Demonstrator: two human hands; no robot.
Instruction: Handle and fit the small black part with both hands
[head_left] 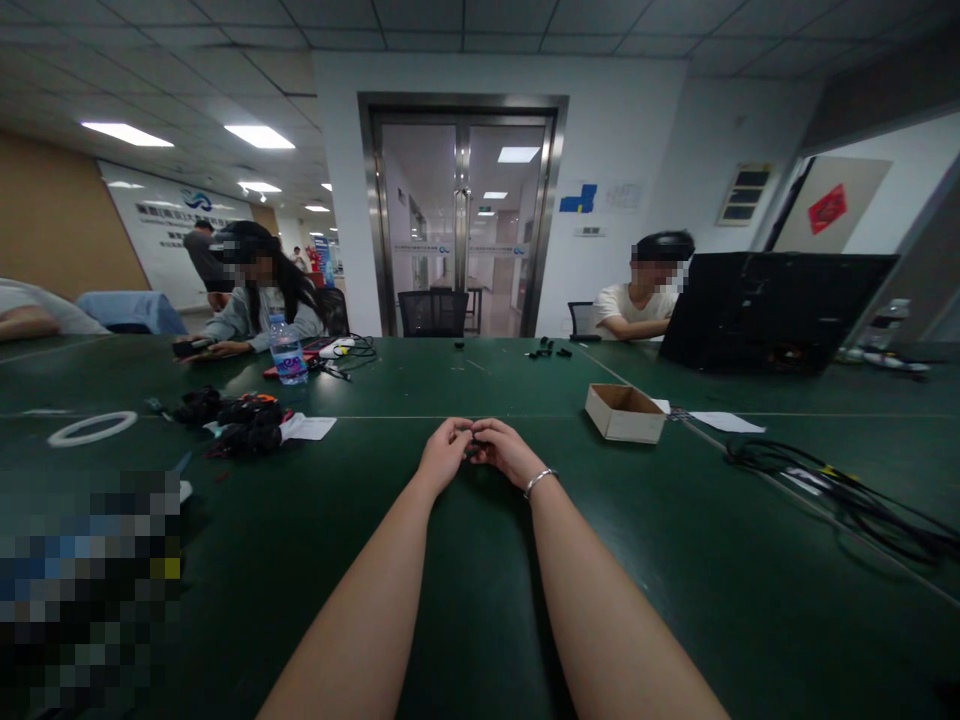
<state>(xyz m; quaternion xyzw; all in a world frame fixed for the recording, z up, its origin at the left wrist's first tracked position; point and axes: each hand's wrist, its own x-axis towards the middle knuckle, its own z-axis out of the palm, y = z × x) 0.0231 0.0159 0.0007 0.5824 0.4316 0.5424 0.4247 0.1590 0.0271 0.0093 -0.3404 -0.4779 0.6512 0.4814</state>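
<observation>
Both of my hands meet over the middle of the green table [480, 560], fingertips together around a small dark piece [474, 446]. My left hand [444, 455] is closed on its left side, and my right hand [510, 455], with a silver bracelet [541, 483] at the wrist, is closed on its right side. Fingers cover most of the piece, so its kind is not visible. To the right of my hands stands an open cardboard box [624, 425]. Several small black pieces [547, 348] lie farther off on the table.
On the left are a white ring [91, 429], a bundle of black straps [247, 420] and a water bottle [289, 352]. Coiled black cables [847, 490] and a large black monitor [772, 310] occupy the right. Two people sit across the table.
</observation>
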